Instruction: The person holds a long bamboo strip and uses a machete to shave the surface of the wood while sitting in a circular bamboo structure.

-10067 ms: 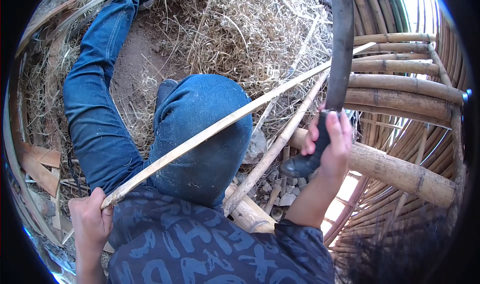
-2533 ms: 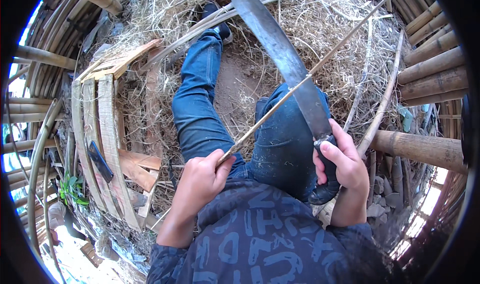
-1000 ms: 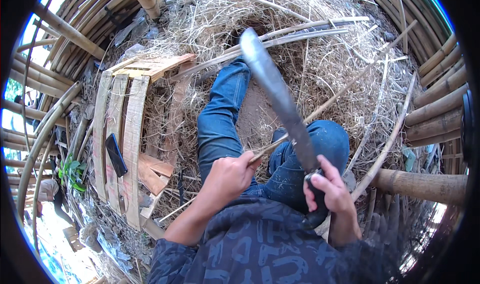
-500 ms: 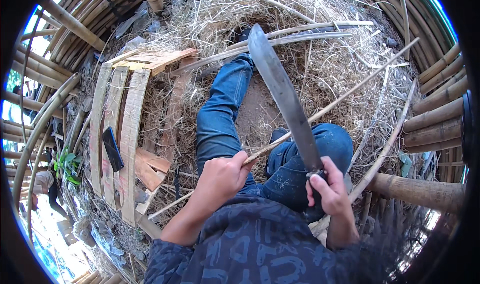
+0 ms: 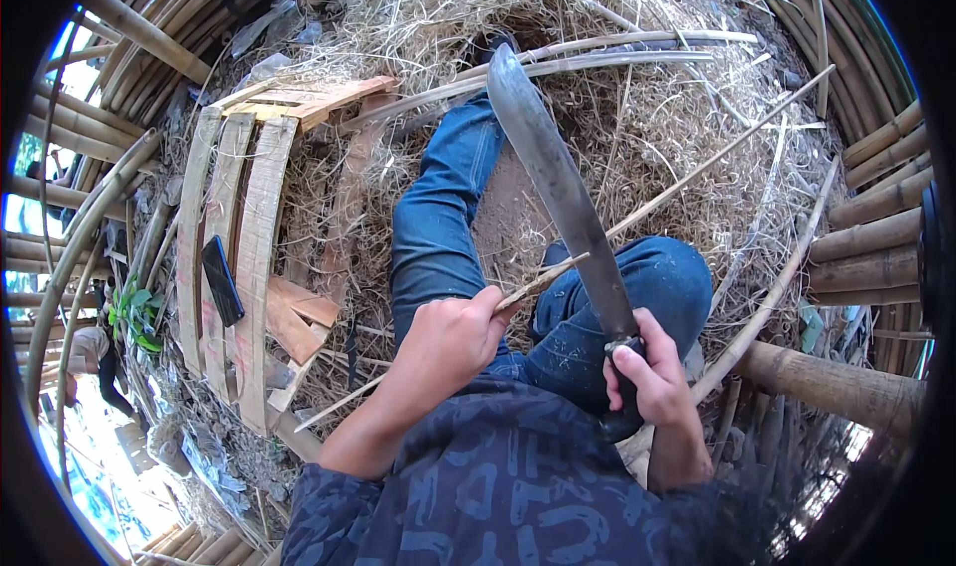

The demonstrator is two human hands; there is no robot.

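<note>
The dark shirt is lettered in blue-grey; the jeans are blue, pale-flecked.

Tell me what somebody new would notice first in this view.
Most likely the machete, its broad blade slanting through the middle, the handle in the right hand. Next comes the long, thin stick in the left hand, which runs toward the upper right and crosses the blade. At left, a dark phone stands out on the pale slats of a crate.
</note>
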